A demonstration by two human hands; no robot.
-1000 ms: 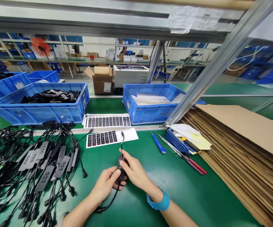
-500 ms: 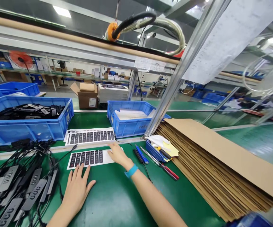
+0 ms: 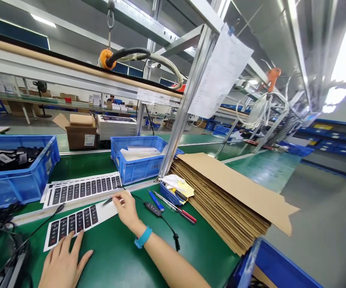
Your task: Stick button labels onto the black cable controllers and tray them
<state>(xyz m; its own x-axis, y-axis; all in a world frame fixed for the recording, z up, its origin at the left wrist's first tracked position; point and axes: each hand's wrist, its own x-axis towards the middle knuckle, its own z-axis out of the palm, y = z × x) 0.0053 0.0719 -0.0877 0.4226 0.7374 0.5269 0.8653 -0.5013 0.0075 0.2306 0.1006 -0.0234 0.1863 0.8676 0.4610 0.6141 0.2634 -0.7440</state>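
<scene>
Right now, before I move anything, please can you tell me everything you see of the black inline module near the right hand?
The black inline module is a narrow, flat bar that looks like plastic, with a row of small marks on top. It lies flat and slightly diagonal on the green mat, just right of the right hand, which does not touch it. A thin black cable leaves its lower end and curves down to a small plug; another runs up-left from its other end.

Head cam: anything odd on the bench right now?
Yes: the top cardboard sheet sticks out past the end of the cardboard stack, and its far end looks cut or torn into a notch. The sheets below don't visibly reach that far, though the wide-angle view may exaggerate it.
</scene>
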